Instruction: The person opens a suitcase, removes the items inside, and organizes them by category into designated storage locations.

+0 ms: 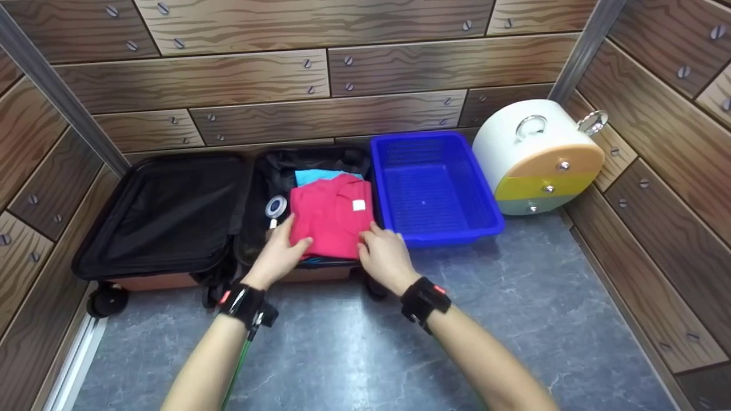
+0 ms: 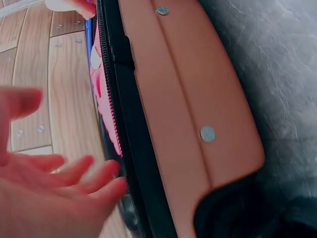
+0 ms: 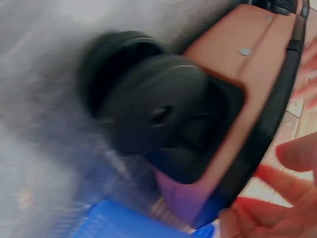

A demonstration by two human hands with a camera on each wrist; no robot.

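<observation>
A folded pinkish-red garment (image 1: 328, 220) with a white label lies in the right half of an open suitcase (image 1: 314, 274). Bright blue cloth (image 1: 320, 176) shows from beneath its far edge. My left hand (image 1: 278, 256) is at the garment's near left corner, thumb over the cloth. At the near right corner is my right hand (image 1: 388, 257), its fingertips against the edge. Both wrist views show relaxed, spread fingers with no cloth pinched between them. Left of the garment lies a small round-headed thing (image 1: 276, 206) with a white stem, partly hidden by my left hand.
The suitcase's black-lined other half (image 1: 165, 211) lies to the left. A blue plastic basket (image 1: 495, 225) stands close on the right, beside a rounded white cabinet (image 1: 502, 142) with coloured drawers. Suitcase wheels (image 3: 153, 109) jut toward me. Wood-patterned walls (image 1: 240, 80) enclose the grey floor.
</observation>
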